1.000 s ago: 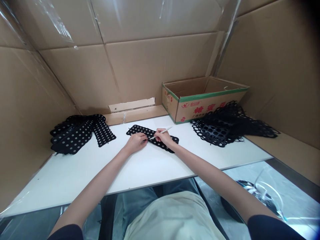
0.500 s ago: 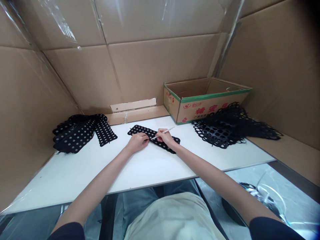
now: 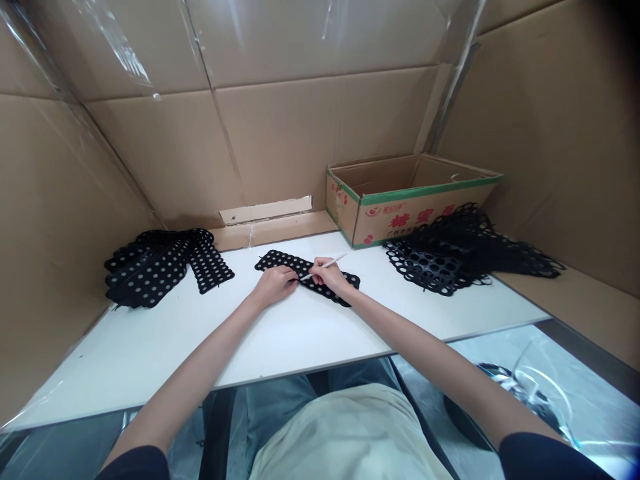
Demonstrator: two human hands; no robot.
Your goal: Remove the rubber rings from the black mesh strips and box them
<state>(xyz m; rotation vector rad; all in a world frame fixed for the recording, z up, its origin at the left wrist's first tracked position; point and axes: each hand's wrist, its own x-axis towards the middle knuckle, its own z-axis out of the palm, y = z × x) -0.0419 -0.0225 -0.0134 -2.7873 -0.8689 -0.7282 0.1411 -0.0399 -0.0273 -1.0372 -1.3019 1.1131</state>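
A strip of black fabric (image 3: 280,258) with rows of pale dots and scalloped edges lies slantwise on the white table. My left hand (image 3: 277,285) rests at its near edge, fingers bent and pinching the cloth around the middle. In my right hand (image 3: 327,275) is a slim white pen-like tool (image 3: 333,261), held as one holds a pen. Its lower end points down to the left at the fabric, close to my left fingertips. That tip is too small to make out.
To the left lies a pile of black dotted fabric (image 3: 155,270). Black netting with round holes (image 3: 445,257) is heaped at the right, against a cardboard box (image 3: 370,220) with green edging. Cardboard walls (image 3: 320,127) enclose the white table (image 3: 165,353). A dark bin (image 3: 465,420) stands below right.
The white tool has shifted very slightly in my right hand, its upper end a little further left. My left hand and the fabric stay essentially where they were.
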